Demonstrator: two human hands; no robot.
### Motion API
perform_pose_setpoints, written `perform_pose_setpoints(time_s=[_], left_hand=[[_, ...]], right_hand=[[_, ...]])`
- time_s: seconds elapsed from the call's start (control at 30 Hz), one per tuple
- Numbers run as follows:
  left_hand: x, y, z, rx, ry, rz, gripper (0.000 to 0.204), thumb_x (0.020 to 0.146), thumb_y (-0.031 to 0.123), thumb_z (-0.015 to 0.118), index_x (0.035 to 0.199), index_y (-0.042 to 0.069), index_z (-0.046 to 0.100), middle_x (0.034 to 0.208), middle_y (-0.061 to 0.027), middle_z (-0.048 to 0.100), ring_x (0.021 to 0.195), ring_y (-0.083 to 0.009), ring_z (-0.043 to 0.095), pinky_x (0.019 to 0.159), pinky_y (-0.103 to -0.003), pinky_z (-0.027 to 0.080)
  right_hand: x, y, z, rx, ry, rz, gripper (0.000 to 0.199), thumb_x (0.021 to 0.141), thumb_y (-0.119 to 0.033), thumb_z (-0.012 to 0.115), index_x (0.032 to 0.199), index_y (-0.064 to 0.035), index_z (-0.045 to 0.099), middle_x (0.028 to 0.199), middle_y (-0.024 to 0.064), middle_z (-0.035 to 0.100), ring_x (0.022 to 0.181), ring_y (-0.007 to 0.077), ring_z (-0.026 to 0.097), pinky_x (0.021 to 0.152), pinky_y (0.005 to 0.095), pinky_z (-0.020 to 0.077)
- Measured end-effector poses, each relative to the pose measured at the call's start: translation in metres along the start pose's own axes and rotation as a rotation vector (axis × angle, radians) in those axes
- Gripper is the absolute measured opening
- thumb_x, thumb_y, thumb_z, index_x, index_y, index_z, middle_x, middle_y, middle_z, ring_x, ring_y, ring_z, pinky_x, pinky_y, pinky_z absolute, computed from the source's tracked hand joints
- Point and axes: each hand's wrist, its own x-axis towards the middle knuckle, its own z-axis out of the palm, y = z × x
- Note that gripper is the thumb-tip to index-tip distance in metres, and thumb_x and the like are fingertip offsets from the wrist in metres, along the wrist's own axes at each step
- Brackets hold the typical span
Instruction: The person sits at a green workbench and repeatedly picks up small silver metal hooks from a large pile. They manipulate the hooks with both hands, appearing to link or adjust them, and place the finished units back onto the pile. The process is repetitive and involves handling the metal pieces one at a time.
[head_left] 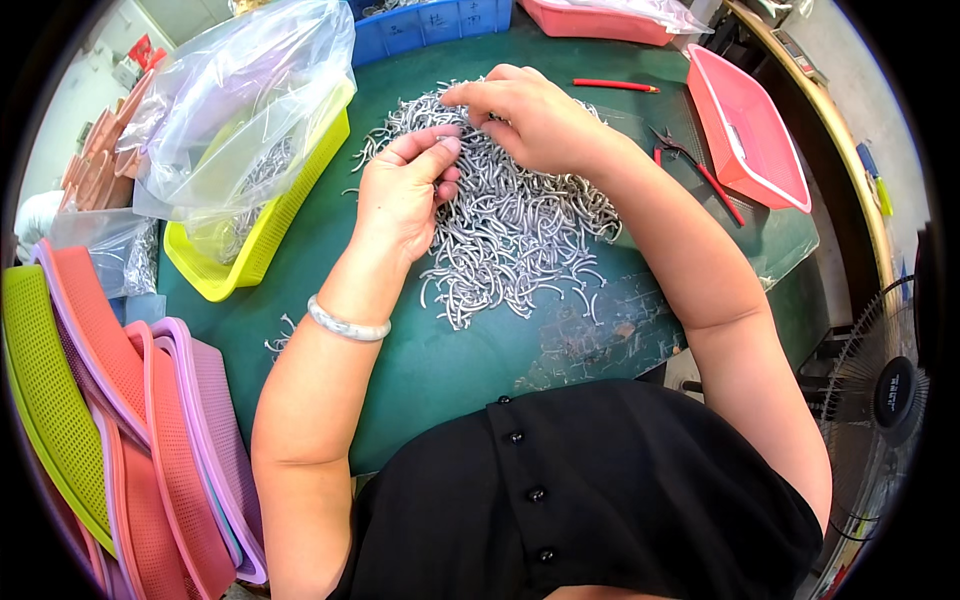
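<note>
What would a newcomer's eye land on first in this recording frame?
Most striking is the heap of small curved grey metal pieces in the middle of the green table, with the left hand and right hand picking at its far side. Next come the yellow basket at left, under a clear plastic bag, and the pink tray at right.

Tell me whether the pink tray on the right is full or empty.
Empty, as far as it shows: the pink tray shows a bare inner floor, with nothing lying in it. It sits beside the red-handled pliers.

Pile of small curved grey metal pieces (510, 235), heaped on green table.
</note>
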Motion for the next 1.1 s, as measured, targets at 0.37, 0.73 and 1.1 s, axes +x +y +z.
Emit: perform_pose_setpoints(time_s=[0.37, 0.73, 1.1], left_hand=[[0.000, 0.000, 0.001, -0.023, 0.028, -0.021, 0.008, 0.081, 0.006, 0.054, 0.088, 0.004, 0.054, 0.076, -0.0046, 0.057, 0.062, -0.0114, 0.053, 0.053, -0.022, 0.044], [0.000, 0.002, -0.001, -0.004, 0.034, -0.059, 0.011, 0.081, 0.004, 0.047, 0.091, 0.003, 0.051, 0.078, -0.0076, 0.055, 0.063, -0.0137, 0.053, 0.053, -0.024, 0.045], [0.000, 0.001, -0.002, 0.007, 0.021, -0.059, 0.010, 0.081, 0.005, 0.048, 0.091, 0.004, 0.052, 0.076, -0.0061, 0.055, 0.062, -0.0126, 0.052, 0.051, -0.022, 0.043]], right_hand=[[0.000, 0.007, -0.014, 0.040, -0.032, 0.034, 0.039, 0.074, 0.004, 0.048, 0.110, -0.0093, 0.053, 0.073, 0.0032, 0.058, 0.077, 0.0211, 0.052, 0.075, 0.0341, 0.0402], [0.000, -0.001, -0.008, -0.165, -0.099, -0.004, 0.044, 0.072, 0.003, 0.052, 0.114, -0.0101, 0.051, 0.077, 0.0033, 0.058, 0.080, 0.0209, 0.050, 0.076, 0.0337, 0.0386], [-0.001, -0.001, -0.011, -0.153, -0.168, -0.076, 0.048, 0.072, 0.004, 0.051, 0.117, -0.0121, 0.050, 0.075, 0.0028, 0.056, 0.080, 0.0207, 0.050, 0.076, 0.0332, 0.0380]])
